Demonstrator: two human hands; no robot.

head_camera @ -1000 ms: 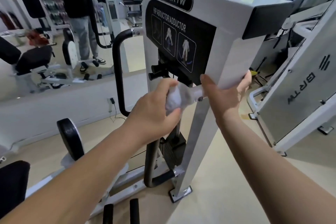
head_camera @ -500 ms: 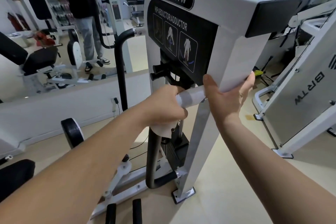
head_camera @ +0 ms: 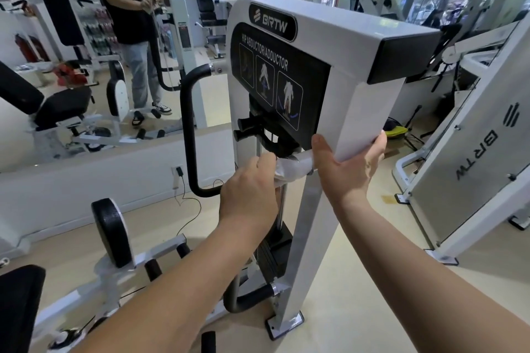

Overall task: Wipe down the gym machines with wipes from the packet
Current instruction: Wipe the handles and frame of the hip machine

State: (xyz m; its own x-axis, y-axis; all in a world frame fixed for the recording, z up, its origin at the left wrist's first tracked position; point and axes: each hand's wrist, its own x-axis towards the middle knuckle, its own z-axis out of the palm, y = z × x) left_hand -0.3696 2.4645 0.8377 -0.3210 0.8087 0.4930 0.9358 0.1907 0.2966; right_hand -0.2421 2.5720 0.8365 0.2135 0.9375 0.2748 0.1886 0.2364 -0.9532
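Gripped wipe [head_camera: 290, 170] in curled left hand [head_camera: 249, 195], seemingly pressed to machine [head_camera: 358, 100]; clasped its right side with right hand [head_camera: 348, 170], thumb spread.

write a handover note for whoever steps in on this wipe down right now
Left hand: grips a white wipe bunched round the short white crossbar of the hip abductor/adductor machine, just below its black placard.
Right hand: holds the white upright, thumb in front and fingers round the back edge, apparently to steady it.
Packet: not in view.
Done: a wipe is out and on the crossbar. How much of the machine is already wiped cannot be told.
Left: probably finish the crossbar and the rest of this machine, then the neighbouring machine and the others.
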